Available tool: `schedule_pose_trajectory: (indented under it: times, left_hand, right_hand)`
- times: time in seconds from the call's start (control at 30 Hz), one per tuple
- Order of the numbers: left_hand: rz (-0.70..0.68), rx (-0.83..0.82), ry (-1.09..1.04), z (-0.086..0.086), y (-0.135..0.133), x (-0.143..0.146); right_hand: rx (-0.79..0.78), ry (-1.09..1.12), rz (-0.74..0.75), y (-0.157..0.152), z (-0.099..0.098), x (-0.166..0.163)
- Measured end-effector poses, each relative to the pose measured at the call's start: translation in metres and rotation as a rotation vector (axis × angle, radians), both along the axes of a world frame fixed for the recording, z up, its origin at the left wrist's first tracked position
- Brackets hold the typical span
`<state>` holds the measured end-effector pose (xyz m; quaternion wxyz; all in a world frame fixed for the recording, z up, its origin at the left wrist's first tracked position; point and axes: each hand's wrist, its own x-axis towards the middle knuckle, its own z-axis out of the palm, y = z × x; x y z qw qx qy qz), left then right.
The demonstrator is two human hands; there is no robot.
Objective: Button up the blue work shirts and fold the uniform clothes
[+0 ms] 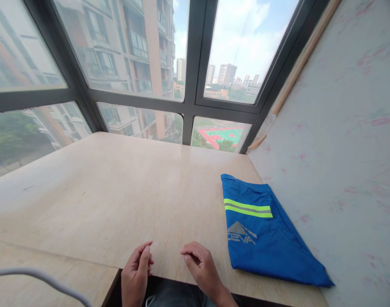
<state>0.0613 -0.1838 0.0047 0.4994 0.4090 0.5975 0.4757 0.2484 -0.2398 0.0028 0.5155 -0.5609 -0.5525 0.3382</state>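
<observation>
My left hand (137, 266) hovers at the front edge of the wooden surface, its fingers curled and the thumb resting against them, with no object showing in it. A short gap to the right, my right hand (199, 262) is also closed, thumb and forefinger tips close together and nothing visible between them. Nearest to the right hand, but apart from it, lies a folded blue garment or cloth (258, 243). It has a yellow-green reflective strip (247, 208) and a grey printed logo with letters (241, 233).
The pale wooden surface (118, 192) reaches back to dark-framed windows (190, 76). A flower-patterned wall (342, 140) bounds the right side, close to the blue cloth. A grey cable (38, 275) curves across the lower left. A seam runs across the wood at left.
</observation>
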Motion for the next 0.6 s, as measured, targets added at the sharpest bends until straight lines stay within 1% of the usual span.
schedule_pose_trajectory:
  times: [0.23, 0.37, 0.5, 0.57, 0.6]
  left_hand:
    - [-0.018, 0.007, 0.113, 0.01, -0.002, 0.003]
    - [0.007, -0.031, 0.082, 0.016, 0.0, 0.002]
    - [0.097, -0.071, -0.051, 0.024, -0.006, -0.011]
    - [0.157, -0.076, -0.066, 0.03, -0.017, -0.022]
    - [0.194, -0.072, -0.034, 0.033, -0.026, -0.029]
  right_hand:
    - [0.008, 0.072, 0.002, -0.013, 0.002, 0.005]
    - [0.01, 0.11, 0.007, -0.021, 0.001, 0.013]
    - [-0.016, 0.153, 0.015, -0.024, -0.003, 0.019]
    - [-0.024, 0.176, 0.019, -0.024, -0.003, 0.02]
    - [-0.024, 0.185, 0.019, -0.023, -0.002, 0.02]
